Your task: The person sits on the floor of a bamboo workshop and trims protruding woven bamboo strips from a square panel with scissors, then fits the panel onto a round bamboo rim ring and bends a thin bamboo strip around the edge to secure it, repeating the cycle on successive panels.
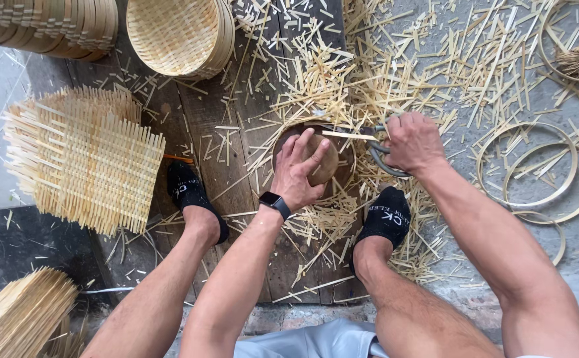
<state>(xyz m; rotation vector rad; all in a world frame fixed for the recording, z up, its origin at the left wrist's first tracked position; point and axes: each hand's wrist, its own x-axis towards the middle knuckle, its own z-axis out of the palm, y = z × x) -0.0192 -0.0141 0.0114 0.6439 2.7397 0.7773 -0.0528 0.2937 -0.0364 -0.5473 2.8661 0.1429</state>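
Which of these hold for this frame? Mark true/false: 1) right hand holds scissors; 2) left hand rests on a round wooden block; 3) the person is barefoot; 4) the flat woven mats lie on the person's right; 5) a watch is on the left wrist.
1) True: the right hand has its grip on the scissors.
2) True: the left hand lies spread on the round wooden block.
3) False: both feet wear black socks.
4) False: the woven mats lie on the person's left; bamboo hoops are on the right.
5) True: a dark watch sits on the left wrist.
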